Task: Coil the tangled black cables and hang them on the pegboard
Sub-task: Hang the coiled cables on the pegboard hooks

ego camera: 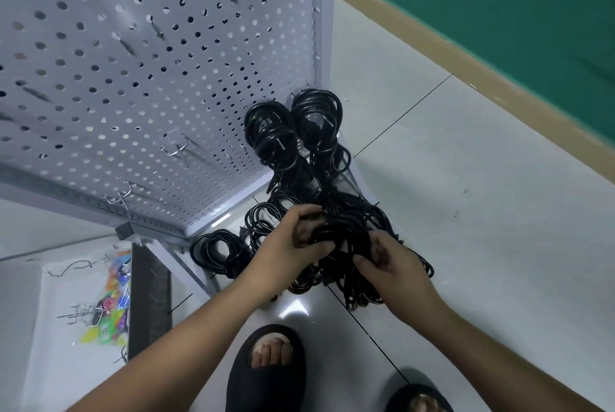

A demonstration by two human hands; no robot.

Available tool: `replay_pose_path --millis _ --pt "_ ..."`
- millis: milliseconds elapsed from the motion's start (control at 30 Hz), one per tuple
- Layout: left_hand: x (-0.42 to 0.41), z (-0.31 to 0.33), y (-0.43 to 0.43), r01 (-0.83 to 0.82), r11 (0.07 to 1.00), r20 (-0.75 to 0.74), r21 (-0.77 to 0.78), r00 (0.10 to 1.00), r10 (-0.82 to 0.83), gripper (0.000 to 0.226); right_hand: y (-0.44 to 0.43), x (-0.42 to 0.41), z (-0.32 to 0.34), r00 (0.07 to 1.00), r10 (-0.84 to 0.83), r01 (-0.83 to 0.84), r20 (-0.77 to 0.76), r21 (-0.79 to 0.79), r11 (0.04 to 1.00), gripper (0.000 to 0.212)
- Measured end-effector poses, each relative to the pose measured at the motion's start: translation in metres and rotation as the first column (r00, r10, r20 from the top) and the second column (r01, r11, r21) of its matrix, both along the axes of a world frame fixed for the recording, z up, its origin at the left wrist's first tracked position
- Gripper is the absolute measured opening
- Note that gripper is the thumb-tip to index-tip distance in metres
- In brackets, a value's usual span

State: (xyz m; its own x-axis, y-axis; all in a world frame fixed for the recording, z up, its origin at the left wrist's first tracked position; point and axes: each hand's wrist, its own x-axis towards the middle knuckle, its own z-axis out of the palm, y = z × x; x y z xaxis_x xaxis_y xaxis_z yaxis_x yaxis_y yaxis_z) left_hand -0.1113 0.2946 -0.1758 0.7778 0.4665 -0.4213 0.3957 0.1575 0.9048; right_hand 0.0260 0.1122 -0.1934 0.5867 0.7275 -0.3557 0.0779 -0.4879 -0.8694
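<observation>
A tangled bundle of black cables (346, 228) hangs between my two hands above the floor. My left hand (286, 245) grips the bundle from the left, fingers curled into the strands. My right hand (389, 265) pinches strands at its lower right side. Two coiled black cables (271, 132) (317, 122) hang on hooks low at the right edge of the grey pegboard (133, 79). Another coil (216, 252) lies on the floor by the pegboard stand's foot.
Bare metal hooks (176, 149) (119, 198) stick out of the lower pegboard. A white box (50, 361) at lower left holds loose hooks and a colourful packet. My two feet in black slippers (266, 375) stand on the pale tiled floor; a green wall runs at the right.
</observation>
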Motion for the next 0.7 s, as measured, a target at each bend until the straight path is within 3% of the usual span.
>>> replay_pose_path --millis 100,333,467,700 --pt "-0.012 0.032 0.004 -0.042 0.991 0.067 -0.126 0.996 0.051 0.043 0.013 0.002 0.037 0.990 0.003 0.015 -0.141 0.124 0.992 0.026" --pt "-0.051 0.079 0.019 -0.336 0.940 0.163 0.063 0.932 0.323 0.034 0.064 -0.009 0.091 0.977 0.174 -0.141 -0.123 0.238 0.961 0.037" --pt "-0.073 0.099 0.019 -0.485 0.837 0.252 0.252 0.868 0.427 0.032 0.090 -0.023 0.108 0.967 0.256 -0.248 0.017 0.316 0.916 0.040" --pt "-0.085 0.106 0.029 -0.750 0.587 0.342 0.305 0.661 0.668 0.021 0.137 -0.043 0.116 0.915 0.380 -0.403 0.134 0.304 0.863 0.038"
